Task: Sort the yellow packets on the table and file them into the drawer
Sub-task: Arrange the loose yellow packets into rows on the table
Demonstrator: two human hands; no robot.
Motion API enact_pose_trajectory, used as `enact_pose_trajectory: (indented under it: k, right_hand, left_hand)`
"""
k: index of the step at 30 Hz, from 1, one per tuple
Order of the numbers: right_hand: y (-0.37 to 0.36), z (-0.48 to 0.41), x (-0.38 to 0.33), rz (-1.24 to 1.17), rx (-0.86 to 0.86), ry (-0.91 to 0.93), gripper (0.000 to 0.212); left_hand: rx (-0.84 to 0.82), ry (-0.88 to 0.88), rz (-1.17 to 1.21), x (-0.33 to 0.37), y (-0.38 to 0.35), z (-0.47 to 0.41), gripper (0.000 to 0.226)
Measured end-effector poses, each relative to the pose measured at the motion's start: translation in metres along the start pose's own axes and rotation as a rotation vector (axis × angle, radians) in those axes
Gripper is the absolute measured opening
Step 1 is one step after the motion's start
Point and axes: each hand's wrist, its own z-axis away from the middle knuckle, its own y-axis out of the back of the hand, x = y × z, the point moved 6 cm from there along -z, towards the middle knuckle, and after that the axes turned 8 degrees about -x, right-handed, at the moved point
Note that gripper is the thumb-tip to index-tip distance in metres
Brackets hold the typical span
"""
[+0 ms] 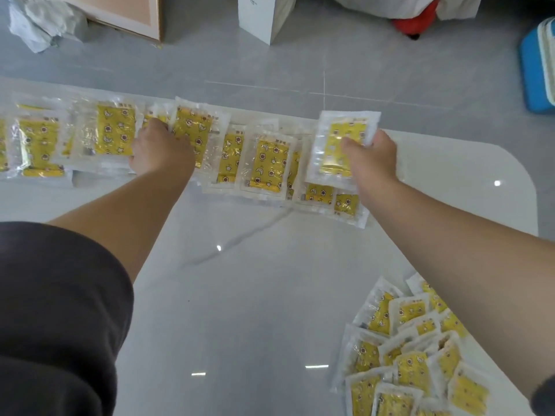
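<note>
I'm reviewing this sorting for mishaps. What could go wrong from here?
1. The far row of packets overlaps along the table's back edge; the left hand, pulling the tilted packet, may drag neighbours onto the floor.
2. The right hand pinches the lifted packet by one side; it could slip.
3. The loose pile lies at the near corner under the right forearm; a sweep might knock some off.

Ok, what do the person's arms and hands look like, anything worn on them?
Both forearms are bare. The left hand and right hand wear no gloves, and no watch or bracelet shows. A loose dark sleeve covers the left upper arm; a dark sleeve edge shows on the right.
</note>
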Motion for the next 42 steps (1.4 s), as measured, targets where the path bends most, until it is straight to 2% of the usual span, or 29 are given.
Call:
enact_pose_trajectory:
  k: [2, 4, 7, 11, 15, 20, 22, 24, 26, 29, 32, 34, 39, 42]
  right_hand:
    - [-0.025, 0.002, -0.007, -0.081, -0.149, -0.041, 0.029]
    - [-0.046, 0.003, -0.012, -0.075, -0.198, -0.062, 0.025]
    - [-0.055, 0.005, -0.015, 0.013, -0.087, -0.070, 0.031]
    - [-0.031, 0.023, -0.005, 0.057, 0.010, 0.014, 0.027]
    - [0.016, 0.052, 0.043, 0.170, -0.017, 0.018, 0.014]
    - [0.091, 0.093, 0.132, 0.220, -0.029, -0.110, 0.011]
    - [0.114, 0.110, 0.170, 0.238, -0.057, -0.161, 0.011]
    - [0.135, 0.130, 0.205, 0.280, -0.104, -0.198, 0.010]
    - [0.151, 0.147, 0.235, 0.302, -0.149, -0.209, 0.012]
    - [0.164, 0.162, 0.262, 0.290, -0.214, -0.187, 0.010]
    - [0.167, 0.170, 0.275, 0.256, -0.282, -0.152, 0.010]
    - [0.166, 0.173, 0.279, 0.222, -0.332, -0.127, 0.012]
    - [0.158, 0.177, 0.278, 0.149, -0.452, -0.073, 0.017]
    - [0.157, 0.177, 0.280, 0.128, -0.487, -0.069, 0.020]
  left_hand:
    - [0.015, 0.036, -0.020, 0.000, 0.003, 0.001, 0.029]
    - [0.032, 0.041, -0.017, 0.001, 0.006, 0.004, 0.033]
    - [0.065, -0.036, -0.007, 0.006, 0.012, 0.017, 0.038]
    - [0.053, -0.332, 0.009, 0.017, 0.003, 0.065, 0.035]
    - [-0.126, -0.473, -0.018, 0.015, -0.039, 0.136, 0.023]
    - [-0.410, -0.430, -0.045, 0.008, -0.104, 0.238, 0.011]
    - [-0.599, -0.394, -0.115, -0.002, -0.137, 0.280, 0.015]
    - [-0.779, -0.350, -0.226, -0.015, -0.171, 0.324, 0.028]
    - [-0.860, -0.314, -0.320, -0.025, -0.199, 0.359, 0.044]
    - [-0.751, -0.249, -0.322, -0.026, -0.217, 0.381, 0.050]
    - [-0.620, -0.094, -0.175, -0.028, -0.222, 0.383, 0.052]
    - [-0.556, -0.051, -0.134, -0.029, -0.224, 0.381, 0.052]
    - [-0.552, -0.180, -0.301, -0.015, -0.234, 0.372, 0.047]
    - [-0.553, -0.222, -0.402, -0.012, -0.235, 0.362, 0.031]
